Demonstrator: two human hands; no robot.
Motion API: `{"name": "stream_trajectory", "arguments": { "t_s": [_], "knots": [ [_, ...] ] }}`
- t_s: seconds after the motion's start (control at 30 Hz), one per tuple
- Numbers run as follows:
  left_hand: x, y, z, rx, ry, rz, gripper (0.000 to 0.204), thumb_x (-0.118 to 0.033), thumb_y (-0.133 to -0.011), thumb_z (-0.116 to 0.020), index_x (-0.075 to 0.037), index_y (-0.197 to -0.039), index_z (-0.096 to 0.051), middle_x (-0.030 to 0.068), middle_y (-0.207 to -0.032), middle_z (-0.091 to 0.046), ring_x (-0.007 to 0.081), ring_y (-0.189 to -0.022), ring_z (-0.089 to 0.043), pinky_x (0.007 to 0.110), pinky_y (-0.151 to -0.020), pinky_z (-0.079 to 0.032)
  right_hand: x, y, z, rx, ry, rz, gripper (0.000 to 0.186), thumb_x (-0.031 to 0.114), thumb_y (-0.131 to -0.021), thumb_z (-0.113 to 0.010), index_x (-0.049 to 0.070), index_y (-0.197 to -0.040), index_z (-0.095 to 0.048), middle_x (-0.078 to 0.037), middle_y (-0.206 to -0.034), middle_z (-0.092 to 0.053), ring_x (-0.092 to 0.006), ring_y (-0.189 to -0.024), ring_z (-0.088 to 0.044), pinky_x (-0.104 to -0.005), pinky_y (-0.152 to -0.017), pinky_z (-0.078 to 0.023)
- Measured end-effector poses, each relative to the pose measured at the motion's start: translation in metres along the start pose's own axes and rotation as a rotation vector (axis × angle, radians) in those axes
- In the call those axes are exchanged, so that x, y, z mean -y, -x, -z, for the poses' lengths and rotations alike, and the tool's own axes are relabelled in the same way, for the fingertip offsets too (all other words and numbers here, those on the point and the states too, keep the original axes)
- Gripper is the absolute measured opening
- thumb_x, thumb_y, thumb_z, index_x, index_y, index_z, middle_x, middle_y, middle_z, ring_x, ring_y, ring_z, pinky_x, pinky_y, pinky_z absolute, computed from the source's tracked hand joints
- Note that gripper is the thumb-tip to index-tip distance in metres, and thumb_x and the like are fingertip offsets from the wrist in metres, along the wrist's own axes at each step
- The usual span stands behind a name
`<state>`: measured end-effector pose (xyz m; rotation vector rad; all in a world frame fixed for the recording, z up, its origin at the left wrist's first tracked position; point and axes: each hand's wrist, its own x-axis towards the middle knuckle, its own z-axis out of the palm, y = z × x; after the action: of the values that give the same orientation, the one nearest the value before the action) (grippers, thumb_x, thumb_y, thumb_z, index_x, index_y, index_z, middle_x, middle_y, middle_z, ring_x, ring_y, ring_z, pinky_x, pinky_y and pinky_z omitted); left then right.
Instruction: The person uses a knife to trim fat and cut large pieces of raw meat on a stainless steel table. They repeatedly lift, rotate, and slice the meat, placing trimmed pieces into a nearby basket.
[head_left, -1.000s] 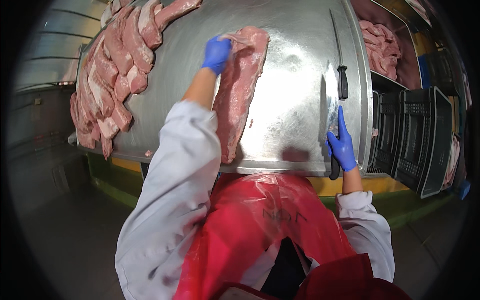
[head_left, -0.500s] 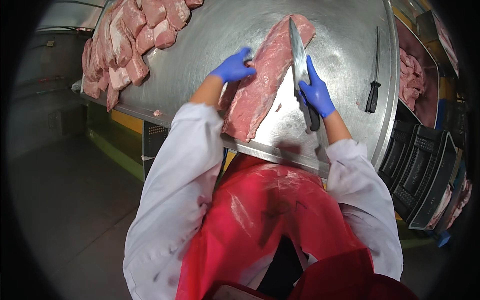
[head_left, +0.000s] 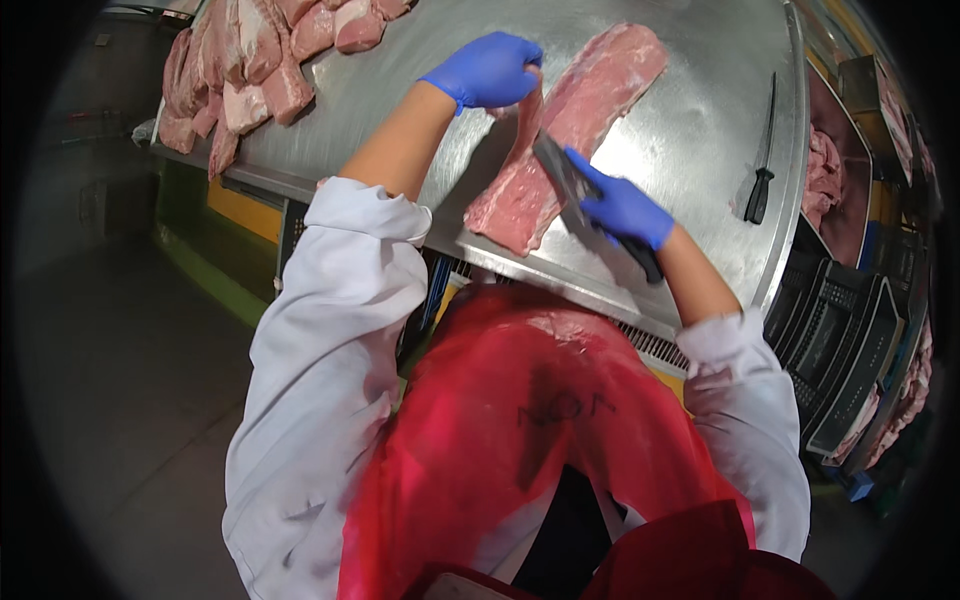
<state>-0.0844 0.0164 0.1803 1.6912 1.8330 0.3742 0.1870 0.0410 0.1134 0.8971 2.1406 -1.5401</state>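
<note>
A long, pale pink meat loin point(head_left: 600, 90) lies slantwise on the metal table point(head_left: 700, 140) in front of me. My left hand point(head_left: 490, 70), in a blue glove, is closed on a strip of meat point(head_left: 529, 118) and lifts it from the loin's left side. The strip's lower end runs down toward the loin. My right hand point(head_left: 630, 210), also gloved in blue, grips a black-handled knife point(head_left: 562, 168). Its blade points up and left over the loin, close to the strip; the tip's exact contact cannot be made out.
Several pink meat pieces point(head_left: 240, 60) are heaped at the table's far left. To the right, a sharpening steel point(head_left: 762, 180) with a black handle lies near the raised table edge. Beyond that edge are a bin with meat point(head_left: 822, 175) and stacked black crates point(head_left: 845, 330).
My left hand has risen from the loin's side and now holds up a strip. The knife has swung down and left, its blade now across the loin's nearer half.
</note>
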Motion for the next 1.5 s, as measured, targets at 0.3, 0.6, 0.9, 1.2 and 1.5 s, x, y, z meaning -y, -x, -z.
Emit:
{"name": "stream_trajectory", "arguments": {
  "t_s": [0.3,0.6,0.9,1.2,1.5],
  "knots": [
    [0.051,0.099,0.043,-0.286,0.003,-0.099,0.019,-0.016,-0.088,-0.056,0.000,-0.093,-0.064,0.0165,-0.071,-0.058,0.0236,-0.062,-0.055,0.038,-0.062,-0.046,-0.010,0.020,-0.060,0.054,0.168,0.159,0.074,0.020,-0.095,-0.053,0.029,-0.161,-0.019,-0.024,-0.081,-0.068,-0.0373,-0.071,-0.069,-0.0463,-0.074,-0.054],
    [0.081,0.180,0.071,-0.427,0.001,-0.064,0.017,-0.015,-0.089,-0.056,0.001,-0.094,-0.061,0.0074,-0.077,-0.055,0.0134,-0.071,-0.051,0.030,-0.067,-0.044,0.011,0.033,-0.092,-0.032,0.341,0.169,0.078,0.010,-0.091,-0.057,0.025,-0.160,-0.025,-0.023,-0.077,-0.065,-0.0362,-0.069,-0.067,-0.0468,-0.072,-0.053],
    [0.087,0.348,0.115,-0.587,0.232,-0.006,0.014,-0.010,-0.084,-0.053,0.002,-0.088,-0.059,0.0003,-0.081,-0.052,0.0079,-0.075,-0.045,0.025,-0.065,-0.038,0.039,-0.047,-0.060,-0.347,0.114,0.080,0.071,0.018,-0.097,-0.051,0.029,-0.161,-0.021,-0.014,-0.072,-0.066,-0.0208,-0.055,-0.063,-0.0356,-0.060,-0.055],
    [0.173,0.461,-0.006,-0.127,-0.138,0.680,0.017,-0.013,-0.083,-0.064,0.001,-0.090,-0.059,0.0127,-0.084,-0.066,0.0285,-0.076,-0.064,0.038,-0.069,-0.049,0.049,0.161,-0.137,0.126,-0.112,-0.271,0.081,0.004,-0.091,-0.054,0.027,-0.161,-0.022,-0.006,-0.072,-0.062,-0.0096,-0.053,-0.055,-0.0261,-0.051,-0.049],
    [0.066,0.156,-0.174,-0.200,0.058,-0.007,0.039,-0.034,-0.085,-0.067,-0.012,-0.117,-0.067,0.0210,-0.112,-0.070,0.0400,-0.097,-0.067,0.045,-0.088,-0.053,0.011,0.084,-0.108,-0.515,-0.349,-0.101,0.083,0.002,-0.087,-0.054,0.027,-0.161,-0.026,-0.007,-0.083,-0.064,-0.0115,-0.059,-0.055,-0.0288,-0.054,-0.049]
  ]
}}
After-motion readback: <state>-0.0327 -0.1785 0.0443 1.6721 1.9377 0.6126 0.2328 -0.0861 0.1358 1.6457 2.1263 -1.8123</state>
